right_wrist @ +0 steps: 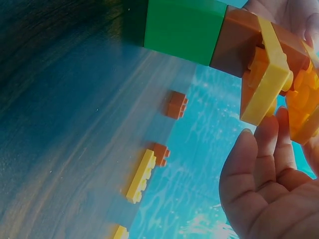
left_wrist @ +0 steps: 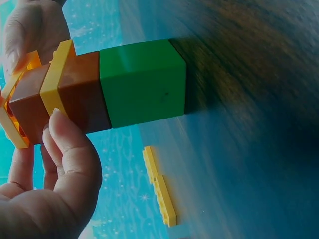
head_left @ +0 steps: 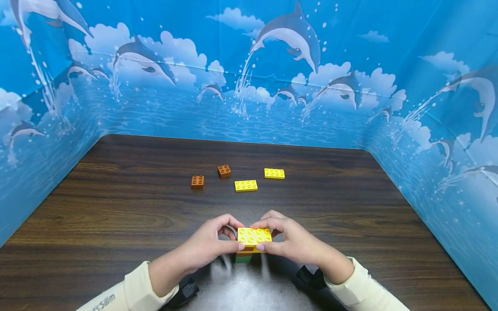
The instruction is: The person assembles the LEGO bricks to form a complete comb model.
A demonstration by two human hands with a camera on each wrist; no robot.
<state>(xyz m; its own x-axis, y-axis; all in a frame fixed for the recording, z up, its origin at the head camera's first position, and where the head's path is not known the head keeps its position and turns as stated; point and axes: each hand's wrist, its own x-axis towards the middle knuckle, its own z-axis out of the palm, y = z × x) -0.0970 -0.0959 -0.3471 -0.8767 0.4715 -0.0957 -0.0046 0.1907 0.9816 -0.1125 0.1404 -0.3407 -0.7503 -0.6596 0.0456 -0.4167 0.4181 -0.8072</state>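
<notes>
A block tower stands upright on the table near its front edge. It has a green block (left_wrist: 142, 84) at the bottom, then a brown brick (left_wrist: 85, 94), a yellow plate (left_wrist: 57, 79) and another brown brick (left_wrist: 31, 97). Over that upper brick is a second yellow plate (head_left: 254, 236), slightly slanted, its hollow underside showing in the right wrist view. My left hand (head_left: 208, 239) pinches this top plate at its left end, thumb in front and fingers behind. My right hand (head_left: 293, 239) grips it from the right, thumb at the front edge.
Farther back on the dark wooden table (head_left: 136, 198) lie two loose brown bricks (head_left: 197, 182) at left and two loose yellow plates (head_left: 246, 185) towards the right. A blue dolphin-print curtain (head_left: 186, 116) rises around the table's back and sides.
</notes>
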